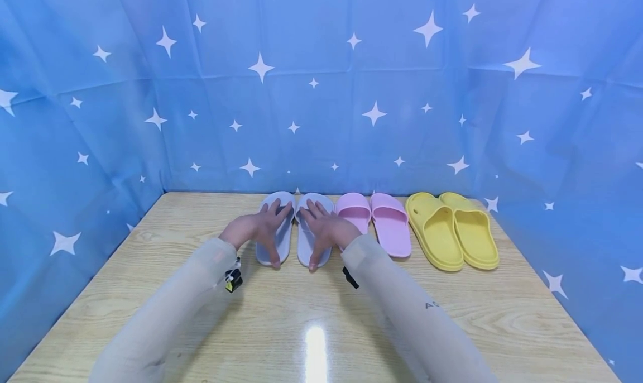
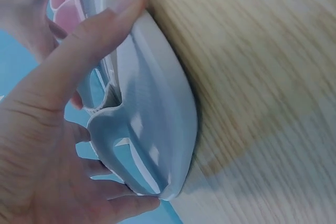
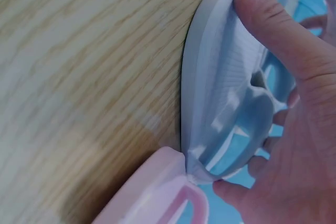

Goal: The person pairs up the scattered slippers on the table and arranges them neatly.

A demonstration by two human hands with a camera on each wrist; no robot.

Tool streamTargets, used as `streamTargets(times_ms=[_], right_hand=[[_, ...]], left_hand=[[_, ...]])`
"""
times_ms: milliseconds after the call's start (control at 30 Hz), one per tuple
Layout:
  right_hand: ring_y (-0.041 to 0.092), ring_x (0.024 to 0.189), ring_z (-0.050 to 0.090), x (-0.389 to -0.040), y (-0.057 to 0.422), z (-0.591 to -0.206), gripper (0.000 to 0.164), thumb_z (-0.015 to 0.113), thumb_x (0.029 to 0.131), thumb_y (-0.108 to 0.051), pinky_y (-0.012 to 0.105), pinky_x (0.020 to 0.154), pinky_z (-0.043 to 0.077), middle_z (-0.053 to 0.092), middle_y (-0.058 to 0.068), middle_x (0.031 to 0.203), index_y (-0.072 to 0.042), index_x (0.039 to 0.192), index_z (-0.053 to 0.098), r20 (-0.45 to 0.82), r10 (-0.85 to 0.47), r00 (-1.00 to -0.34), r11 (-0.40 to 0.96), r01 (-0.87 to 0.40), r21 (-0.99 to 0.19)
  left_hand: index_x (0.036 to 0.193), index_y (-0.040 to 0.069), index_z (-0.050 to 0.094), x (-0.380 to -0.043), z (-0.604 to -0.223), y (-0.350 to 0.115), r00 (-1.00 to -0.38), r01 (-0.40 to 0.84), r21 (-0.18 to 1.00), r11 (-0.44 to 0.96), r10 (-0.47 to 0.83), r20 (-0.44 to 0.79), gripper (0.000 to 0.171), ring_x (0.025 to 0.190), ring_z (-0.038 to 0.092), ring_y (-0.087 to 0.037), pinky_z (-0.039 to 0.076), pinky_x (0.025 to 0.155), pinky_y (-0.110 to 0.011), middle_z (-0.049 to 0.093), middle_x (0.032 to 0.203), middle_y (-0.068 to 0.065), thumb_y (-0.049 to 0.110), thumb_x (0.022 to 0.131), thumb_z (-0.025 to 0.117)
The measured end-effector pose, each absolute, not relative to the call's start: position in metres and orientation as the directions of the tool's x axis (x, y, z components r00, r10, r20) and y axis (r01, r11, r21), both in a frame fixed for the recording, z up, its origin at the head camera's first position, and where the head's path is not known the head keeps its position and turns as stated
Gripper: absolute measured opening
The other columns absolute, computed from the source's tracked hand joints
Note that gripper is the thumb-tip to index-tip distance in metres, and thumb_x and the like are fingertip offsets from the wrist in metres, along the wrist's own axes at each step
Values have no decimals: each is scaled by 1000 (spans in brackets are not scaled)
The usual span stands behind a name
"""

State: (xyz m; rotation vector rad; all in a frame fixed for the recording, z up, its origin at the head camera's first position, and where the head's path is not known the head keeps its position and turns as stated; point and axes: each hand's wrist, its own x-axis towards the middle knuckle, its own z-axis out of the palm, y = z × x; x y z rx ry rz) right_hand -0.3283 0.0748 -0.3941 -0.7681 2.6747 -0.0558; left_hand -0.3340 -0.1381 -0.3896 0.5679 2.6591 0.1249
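Observation:
Two grey-blue slippers stand side by side at the table's back, toes toward the curtain. My left hand lies over the left grey-blue slipper, fingers spread at the toe strap and thumb reaching to the heel edge. Over the right grey-blue slipper, my right hand mirrors it: its thumb lies at the heel and its fingers stretch along the strap. Both thumbs look fairly straight. Both slippers are flat on the wood, partly covered by the hands.
A pair of pink slippers stands just right of the grey-blue pair, one partly behind my right wrist. Farther right are yellow slippers, set at a slant. A blue star-patterned curtain borders the wooden table at the back and sides.

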Motion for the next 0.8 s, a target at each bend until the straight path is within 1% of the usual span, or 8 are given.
streamTargets(times_ms=[167, 367, 500, 700, 800], right_hand=[[32, 162, -12, -325, 75, -395, 150, 92, 63, -64, 57, 131, 12, -17, 9, 175, -19, 168, -6, -322, -503, -802, 861, -495, -115], [31, 163, -11, -323, 78, -398, 151, 92, 62, -64, 57, 131, 13, -17, 8, 175, -20, 168, -6, -314, -488, -814, 871, -479, -111], [33, 162, -12, -321, 78, -401, 152, 92, 61, -66, 57, 131, 11, -17, 9, 175, -21, 168, -6, -302, -486, -820, 873, -474, -115], [35, 162, -13, -314, 80, -402, 152, 92, 58, -67, 56, 132, 6, -18, 14, 174, -26, 167, -6, -284, -452, -846, 891, -443, -97], [34, 162, -12, -312, 81, -403, 152, 91, 58, -69, 55, 132, 5, -18, 13, 174, -27, 167, -7, -260, -465, -846, 884, -460, -85]], left_hand=[[167, 23, -10, -331, -391, -135, -831, 387, 153, 909, 416, -370, 157, 158, -3, -52, 26, 122, -70, -14, 174, -18, 57, 58, 98], [167, 23, -11, -331, -392, -130, -830, 386, 155, 909, 416, -371, 158, 159, -4, -51, 26, 122, -70, -15, 174, -18, 57, 58, 98], [167, 22, -11, -330, -394, -130, -831, 386, 145, 911, 412, -373, 159, 158, -4, -52, 25, 122, -70, -15, 173, -19, 57, 57, 98], [167, 19, -9, -326, -396, -130, -834, 395, 145, 907, 420, -359, 161, 157, -2, -55, 26, 120, -73, -13, 173, -21, 58, 54, 99], [167, 21, -10, -323, -396, -131, -843, 380, 131, 916, 401, -358, 163, 157, -2, -54, 28, 120, -72, -15, 173, -21, 58, 52, 100]])
